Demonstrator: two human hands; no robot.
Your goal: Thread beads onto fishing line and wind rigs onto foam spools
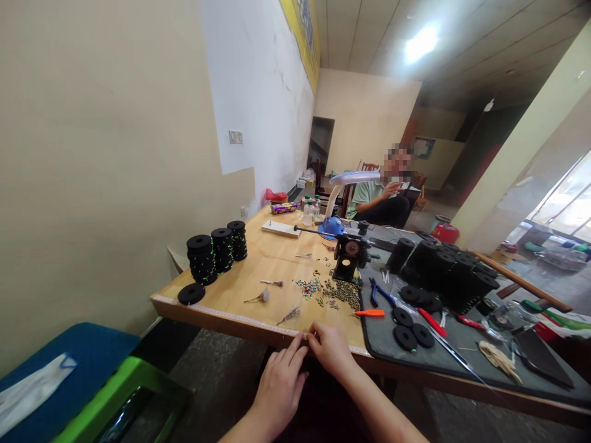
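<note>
My left hand (282,376) is at the table's front edge, its fingers together and pointing up at the edge. Beside it, my right hand (329,346) has curled fingers pinched at the measuring tape strip (240,320) along that edge. Whatever lies between the fingertips is too small to make out. Just beyond the hands are a feathery bundle (290,315), a pile of small colored beads (310,288) and a heap of small metal pieces (344,291). An orange-handled tool (370,313) rests to the right, on the edge of the grey mat (323,363).
Stacked black spools (201,258) stand at the left. A black clamp device (347,255) and a blue-based lamp (331,226) are behind the beads. Blue pliers (382,293), scissors (450,347) and more black spools (438,271) lie right. A person (369,195) sits beyond the table.
</note>
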